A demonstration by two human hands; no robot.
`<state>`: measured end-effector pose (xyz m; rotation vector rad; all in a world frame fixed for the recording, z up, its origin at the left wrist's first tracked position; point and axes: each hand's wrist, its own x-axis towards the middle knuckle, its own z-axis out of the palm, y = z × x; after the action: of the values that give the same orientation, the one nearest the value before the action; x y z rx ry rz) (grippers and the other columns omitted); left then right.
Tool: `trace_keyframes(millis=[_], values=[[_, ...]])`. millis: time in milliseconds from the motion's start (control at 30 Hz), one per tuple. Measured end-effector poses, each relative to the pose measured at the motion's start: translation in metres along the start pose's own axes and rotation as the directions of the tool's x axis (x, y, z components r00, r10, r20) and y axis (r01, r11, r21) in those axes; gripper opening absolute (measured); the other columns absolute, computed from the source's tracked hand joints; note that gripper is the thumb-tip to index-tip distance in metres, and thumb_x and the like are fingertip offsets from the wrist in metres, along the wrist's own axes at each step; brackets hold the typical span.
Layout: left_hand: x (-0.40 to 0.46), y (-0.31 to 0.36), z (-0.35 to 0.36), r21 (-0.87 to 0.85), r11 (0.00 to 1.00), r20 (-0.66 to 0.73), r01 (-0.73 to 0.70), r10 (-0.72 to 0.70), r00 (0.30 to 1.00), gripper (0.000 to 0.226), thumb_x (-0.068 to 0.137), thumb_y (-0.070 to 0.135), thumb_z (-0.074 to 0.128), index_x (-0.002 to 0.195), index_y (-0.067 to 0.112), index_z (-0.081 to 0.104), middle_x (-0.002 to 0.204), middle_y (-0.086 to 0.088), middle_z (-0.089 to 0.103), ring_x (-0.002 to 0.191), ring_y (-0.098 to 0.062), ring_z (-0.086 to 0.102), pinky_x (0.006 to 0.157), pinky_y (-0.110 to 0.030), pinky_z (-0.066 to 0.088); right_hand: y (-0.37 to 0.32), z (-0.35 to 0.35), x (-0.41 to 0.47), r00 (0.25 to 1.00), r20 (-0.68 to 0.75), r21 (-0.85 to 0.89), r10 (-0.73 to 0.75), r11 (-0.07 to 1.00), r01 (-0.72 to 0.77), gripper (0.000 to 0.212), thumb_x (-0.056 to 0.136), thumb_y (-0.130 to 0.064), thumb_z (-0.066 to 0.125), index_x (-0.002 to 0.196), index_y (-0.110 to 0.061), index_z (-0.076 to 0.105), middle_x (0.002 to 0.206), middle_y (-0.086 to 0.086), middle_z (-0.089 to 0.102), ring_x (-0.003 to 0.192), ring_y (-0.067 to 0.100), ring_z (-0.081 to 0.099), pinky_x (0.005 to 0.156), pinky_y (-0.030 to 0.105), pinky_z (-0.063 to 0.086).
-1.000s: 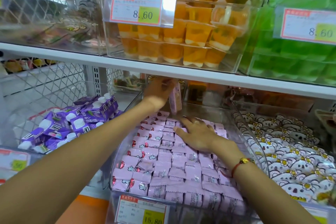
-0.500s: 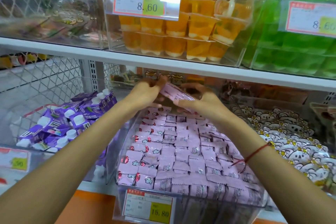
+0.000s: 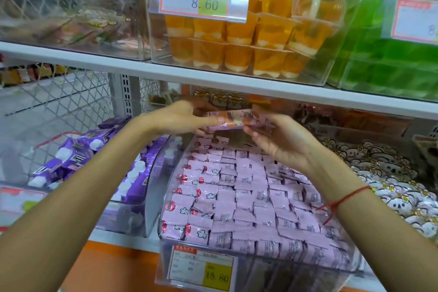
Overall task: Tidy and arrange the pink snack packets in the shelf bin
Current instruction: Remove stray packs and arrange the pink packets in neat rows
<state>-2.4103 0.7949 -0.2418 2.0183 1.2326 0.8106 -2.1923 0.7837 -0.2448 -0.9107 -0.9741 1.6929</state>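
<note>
A clear plastic shelf bin (image 3: 265,265) on the lower shelf holds several rows of pink snack packets (image 3: 246,201). Above its back end, both hands hold a small stack of pink packets (image 3: 228,121) between them. My left hand (image 3: 180,118) pinches the stack's left end with thumb and fingers. My right hand (image 3: 277,140) grips its right end, palm turned up, a red string on the wrist. The stack sits level, just under the upper shelf board.
The white upper shelf board (image 3: 213,78) runs close above the hands, carrying orange jelly cups (image 3: 248,38) and green packs (image 3: 391,54). Purple drink cartons (image 3: 78,161) fill the bin on the left; white cartoon packets (image 3: 391,180) lie on the right. A price tag (image 3: 203,268) fronts the bin.
My right hand left the packets in the bin and rose to join my left hand. Both now hold the stack, which has turned from tilted to level.
</note>
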Motion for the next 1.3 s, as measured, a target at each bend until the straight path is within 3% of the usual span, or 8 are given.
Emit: trace_keyframes(millis=[233, 367, 433, 567, 667, 1067, 1233, 1300], values=[[0.013, 0.005, 0.016, 0.188, 0.98, 0.013, -0.059, 0.058, 0.998, 0.052, 0.086, 0.02, 0.068, 0.134, 0.014, 0.047, 0.132, 0.002, 0.056, 0.114, -0.009, 0.053, 0.094, -0.012, 0.04, 0.017, 0.006, 0.009, 0.934, -0.122, -0.318, -0.337, 0.904, 0.285, 0.045, 0.077, -0.003, 0.074, 0.118, -0.002, 0.056, 0.107, 0.013, 0.069, 0.089, 0.017, 0.07, 0.069, 0.017, 0.056], [0.019, 0.012, 0.022, 0.097, 0.979, -0.051, -0.178, 0.183, 0.982, 0.053, 0.089, 0.023, 0.064, 0.138, 0.025, 0.044, 0.127, 0.015, 0.051, 0.115, -0.003, 0.05, 0.087, 0.001, 0.038, 0.016, 0.011, 0.013, 0.92, -0.034, -0.301, -0.39, 0.882, 0.363, 0.034, 0.082, -0.001, 0.068, 0.115, -0.004, 0.06, 0.108, 0.011, 0.07, 0.093, 0.019, 0.07, 0.079, 0.021, 0.056], [0.024, 0.004, 0.024, 0.059, 0.985, -0.144, -0.161, 0.168, 0.975, 0.052, 0.09, 0.029, 0.063, 0.138, 0.028, 0.042, 0.135, 0.009, 0.051, 0.12, -0.011, 0.05, 0.1, -0.02, 0.044, 0.018, 0.008, 0.019, 0.925, -0.076, -0.42, -0.372, 0.853, 0.309, 0.032, 0.087, -0.002, 0.061, 0.119, -0.006, 0.057, 0.114, 0.01, 0.066, 0.098, 0.019, 0.067, 0.084, 0.024, 0.055], [0.031, -0.011, 0.027, -0.032, 0.993, -0.227, -0.112, 0.102, 0.969, 0.042, 0.088, 0.027, 0.066, 0.123, 0.034, 0.043, 0.119, 0.009, 0.053, 0.114, -0.016, 0.052, 0.092, -0.026, 0.045, 0.03, -0.003, 0.032, 0.945, -0.026, -0.931, -0.325, 0.353, 0.096, 0.035, 0.09, 0.0, 0.046, 0.122, -0.012, 0.053, 0.116, 0.004, 0.059, 0.095, 0.024, 0.06, 0.083, 0.032, 0.052], [0.037, -0.016, 0.029, -0.077, 0.995, -0.231, -0.069, 0.05, 0.972, 0.035, 0.085, 0.027, 0.07, 0.102, 0.036, 0.04, 0.102, 0.013, 0.054, 0.106, -0.019, 0.056, 0.092, -0.032, 0.046, 0.035, 0.002, 0.037, 0.983, 0.064, -0.997, -0.17, 0.029, 0.069, 0.03, 0.091, -0.004, 0.04, 0.113, -0.011, 0.059, 0.101, 0.008, 0.064, 0.083, 0.027, 0.06, 0.077, 0.036, 0.052], [0.07, -0.023, 0.05, -0.004, 1.0, -0.126, 0.009, -0.01, 0.992, 0.058, 0.086, 0.024, 0.069, 0.13, 0.008, 0.034, 0.12, -0.004, 0.057, 0.108, -0.021, 0.058, 0.093, -0.033, 0.049, 0.035, -0.024, 0.029, 0.976, 0.043, -0.993, -0.213, 0.1, 0.066, 0.039, 0.09, -0.007, 0.042, 0.129, -0.013, 0.046, 0.12, 0.012, 0.057, 0.106, 0.031, 0.054, 0.091, 0.038, 0.046], [0.072, -0.028, 0.038, 0.305, 0.951, -0.123, 0.045, -0.008, 0.992, 0.07, 0.088, 0.033, 0.064, 0.142, 0.017, 0.023, 0.128, -0.008, 0.053, 0.083, -0.014, 0.055, 0.061, -0.016, 0.043, 0.045, -0.03, 0.031, 0.991, 0.078, -0.995, -0.106, -0.063, 0.072, 0.039, 0.097, -0.02, 0.039, 0.135, -0.014, 0.047, 0.129, 0.016, 0.056, 0.117, 0.033, 0.05, 0.096, 0.036, 0.043], [0.073, -0.03, 0.034, 0.375, 0.926, -0.104, 0.049, -0.01, 0.995, 0.074, 0.088, 0.035, 0.064, 0.145, 0.02, 0.02, 0.135, -0.008, 0.049, 0.089, -0.018, 0.059, 0.068, -0.022, 0.05, 0.048, -0.032, 0.031, 0.987, 0.101, -0.99, -0.125, -0.112, 0.087, 0.041, 0.097, -0.022, 0.037, 0.137, -0.017, 0.045, 0.128, 0.017, 0.055, 0.117, 0.033, 0.05, 0.094, 0.036, 0.043]])
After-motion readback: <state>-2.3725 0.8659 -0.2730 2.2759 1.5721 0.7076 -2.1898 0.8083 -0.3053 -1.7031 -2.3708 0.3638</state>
